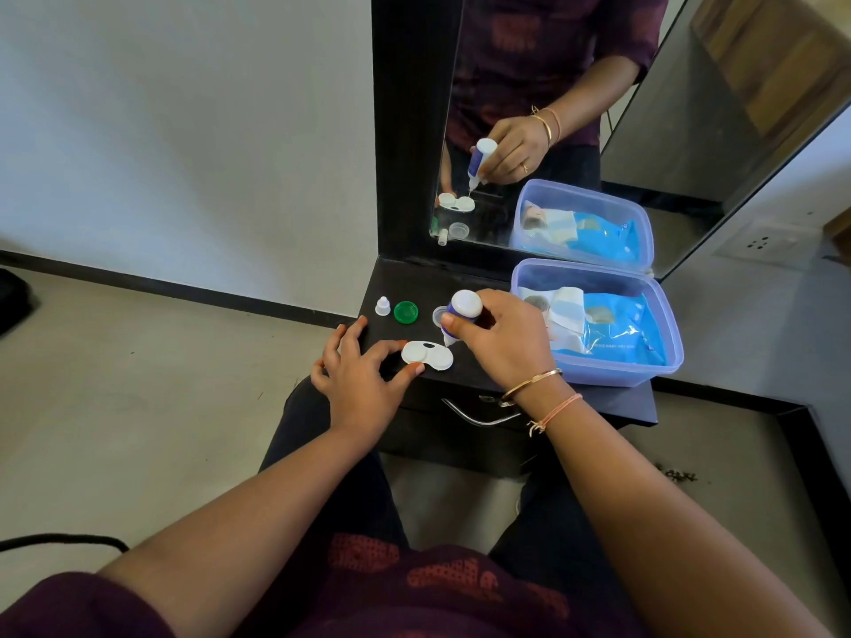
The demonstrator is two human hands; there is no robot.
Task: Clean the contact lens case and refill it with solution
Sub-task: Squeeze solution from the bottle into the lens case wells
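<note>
White case (pixel 427 355) lies left-right, pinched by left hand (pixel 359 384); right hand (pixel 502 343) grips nozzle-down bottle (pixel 463 310).

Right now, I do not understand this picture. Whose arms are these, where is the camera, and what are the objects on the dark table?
There is no machine here. A person wears one camera on the head, so you look down along their own arms. The left hand steadies a white lens case between thumb and forefinger on the dark table. The right hand grips a solution bottle, tipped nozzle-down over the case's right well. Behind the case lie a small white cap, a green cap and a clear cap. At the right stands a plastic box holding a blue wipes pack. The mirror behind repeats the same scene.
</note>
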